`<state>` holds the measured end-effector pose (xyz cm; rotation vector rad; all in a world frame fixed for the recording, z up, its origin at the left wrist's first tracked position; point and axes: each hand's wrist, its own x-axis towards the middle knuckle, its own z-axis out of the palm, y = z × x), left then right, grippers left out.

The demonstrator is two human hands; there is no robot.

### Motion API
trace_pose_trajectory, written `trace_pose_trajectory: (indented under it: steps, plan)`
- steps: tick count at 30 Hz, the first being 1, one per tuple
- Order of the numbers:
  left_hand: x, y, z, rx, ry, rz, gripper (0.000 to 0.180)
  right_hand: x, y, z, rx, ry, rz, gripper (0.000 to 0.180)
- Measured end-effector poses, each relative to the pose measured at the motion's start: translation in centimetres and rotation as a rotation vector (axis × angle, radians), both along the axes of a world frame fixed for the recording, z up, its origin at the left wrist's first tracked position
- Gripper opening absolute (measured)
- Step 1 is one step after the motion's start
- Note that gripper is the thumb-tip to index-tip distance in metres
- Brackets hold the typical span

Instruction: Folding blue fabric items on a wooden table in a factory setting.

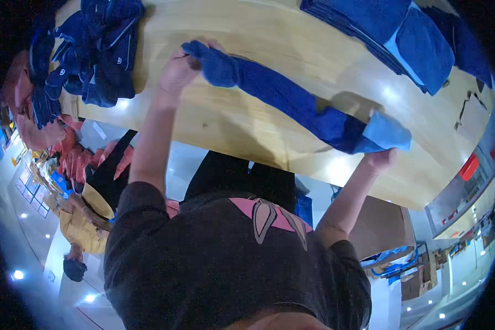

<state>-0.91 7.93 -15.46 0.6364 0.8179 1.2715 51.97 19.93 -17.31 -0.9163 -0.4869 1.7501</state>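
Note:
A long, narrow blue garment (280, 93) is stretched above the table between my two hands. Its kind I cannot make out. My left hand (180, 70) is closed round its bunched left end, with a cuff-like fold hanging beside the fingers. At the lower right, my right hand (381, 159) grips the other end under a light-blue patch (386, 132); part of those fingers is hidden by the cloth. The garment slants down from left to right and casts a shadow on the pale wooden table (225, 118).
Dark-blue garments (102, 60) lie heaped at the table's far left. A stack of folded blue garments (390, 38) is at the far right. Red cloth (74, 157) hangs beyond the left edge. A person in yellow (82, 228) is at the left; a cardboard box (382, 225) stands below the table's right side.

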Motion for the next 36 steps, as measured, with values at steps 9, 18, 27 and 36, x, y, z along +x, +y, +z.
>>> trace_pose_trajectory:
  steps: [9, 18, 27, 36]
  plan:
    - [2.2, 0.5, -5.8, 0.187, -0.702, 0.407, 0.014, -8.0, 4.9, 6.3, 0.350, 0.898, 0.115, 0.013]
    - [0.7, 1.0, -6.9, 0.231, -0.752, 0.406, 0.019, -20.3, 2.3, 7.7, 0.946, -1.174, 0.586, 0.026]
    - [1.9, 0.7, -9.0, 0.348, -0.647, 0.381, 0.039, -23.1, -4.9, 1.4, 1.173, -1.718, 0.778, 0.052]
    - [1.2, 0.3, -8.5, 0.285, -0.509, 0.440, 0.043, -23.1, -1.1, -0.2, 1.131, -1.405, 0.814, 0.044]
